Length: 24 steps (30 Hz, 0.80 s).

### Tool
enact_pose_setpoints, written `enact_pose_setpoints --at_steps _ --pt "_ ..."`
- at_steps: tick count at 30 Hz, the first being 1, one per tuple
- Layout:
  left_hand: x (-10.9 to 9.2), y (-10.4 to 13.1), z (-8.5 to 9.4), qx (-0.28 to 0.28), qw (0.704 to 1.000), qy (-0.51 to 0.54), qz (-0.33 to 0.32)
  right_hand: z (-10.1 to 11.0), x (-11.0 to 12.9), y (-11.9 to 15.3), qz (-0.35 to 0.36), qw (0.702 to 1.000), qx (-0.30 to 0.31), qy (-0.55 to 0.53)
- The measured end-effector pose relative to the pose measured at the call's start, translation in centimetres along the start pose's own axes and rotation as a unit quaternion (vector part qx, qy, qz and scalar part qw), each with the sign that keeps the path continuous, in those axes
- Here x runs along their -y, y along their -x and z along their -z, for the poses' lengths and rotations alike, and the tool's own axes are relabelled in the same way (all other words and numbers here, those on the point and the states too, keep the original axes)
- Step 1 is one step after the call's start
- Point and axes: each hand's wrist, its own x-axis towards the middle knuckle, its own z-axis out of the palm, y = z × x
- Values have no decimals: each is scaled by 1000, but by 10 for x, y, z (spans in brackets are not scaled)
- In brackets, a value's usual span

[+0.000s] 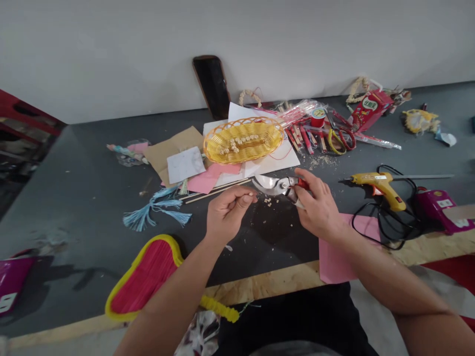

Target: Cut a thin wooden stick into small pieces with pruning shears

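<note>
My right hand (319, 205) is wrapped round the red handles of a pair of pruning shears (271, 185), whose curved metal blades point left. Thumb and fingertips of my left hand (227, 213) are pinched together just below the blade tip. A tiny pale bit shows at those fingertips, too small to name. Small light crumbs (270, 201) lie scattered on the table under the shears. Behind the hands, a yellow woven basket (218, 155) holds several little beige clusters. Thin sticks (202, 196) lie just beyond my left hand.
A yellow glue gun (389, 188) with a black cord lies at right. Pink paper (334, 257) is under my right forearm. A red and yellow fan-shaped piece (148, 277) and a blue tassel (143, 216) lie at left. A phone (212, 84) leans on the wall; scissors (337, 141) lie by the basket.
</note>
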Motion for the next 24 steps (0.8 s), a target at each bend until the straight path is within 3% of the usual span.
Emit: enact_pose_setpoints --at_steps 10,24 --pt "-2 4 -3 -35 999 27 25 4 12 4 -2 999 29 17" --pt "-5 5 -3 4 999 -20 38 0 14 5 -6 999 40 17"
